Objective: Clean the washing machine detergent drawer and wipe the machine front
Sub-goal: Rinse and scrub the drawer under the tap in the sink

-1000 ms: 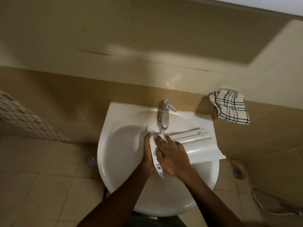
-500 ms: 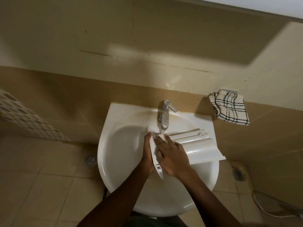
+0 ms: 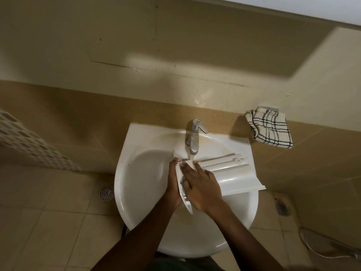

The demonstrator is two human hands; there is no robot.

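Note:
The white plastic detergent drawer [image 3: 232, 174] lies across the white sink [image 3: 140, 173], its long body reaching over the right rim. My left hand [image 3: 172, 184] grips the drawer's front panel from the left side. On top of the drawer near that panel, my right hand [image 3: 201, 184] lies flat with fingers spread. A thin stream of water falls from the chrome tap [image 3: 194, 136] onto the drawer just beyond my fingertips.
A checked cloth [image 3: 270, 129] hangs on the wall to the right of the sink. A perforated white basket [image 3: 33, 145] stands at the left. Floor drains [image 3: 106, 193] sit in the tiled floor either side. A hose [image 3: 330, 245] lies at the lower right.
Almost nothing: both hands stay on the drawer under the running tap, my right hand shifting only slightly over the top surface.

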